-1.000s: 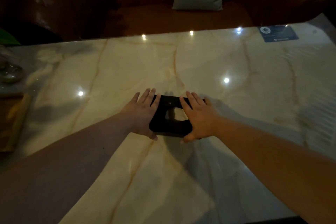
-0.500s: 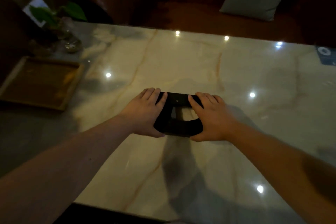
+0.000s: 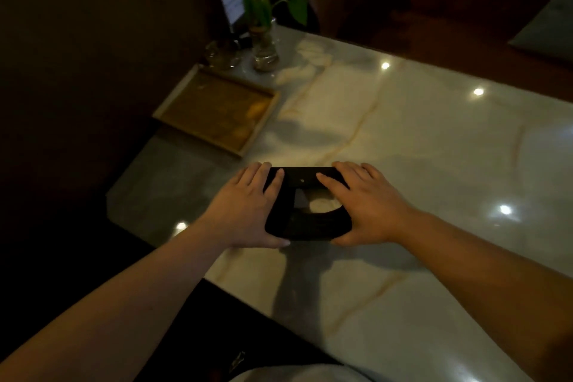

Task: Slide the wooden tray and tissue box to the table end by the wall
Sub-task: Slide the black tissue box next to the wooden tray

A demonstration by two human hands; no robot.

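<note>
The dark tissue box [image 3: 307,205] was clasped between the left hand [image 3: 245,211] and the right hand [image 3: 369,208], palms against its sides, fingers spread over its top. It sat on the marble table [image 3: 418,139], near the wooden tray [image 3: 217,108] lying by the wall end. The box-sliding step was judged under way; a steady push leftward would be needed. In the dim light, the tray's contents could not be made out.

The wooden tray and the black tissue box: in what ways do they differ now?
The wooden tray is light brown, open and shallow; the tissue box is black and closed, with a top opening. The tray lies untouched near the wall; the box is held between the left hand and right hand. Both rest on the table.
</note>
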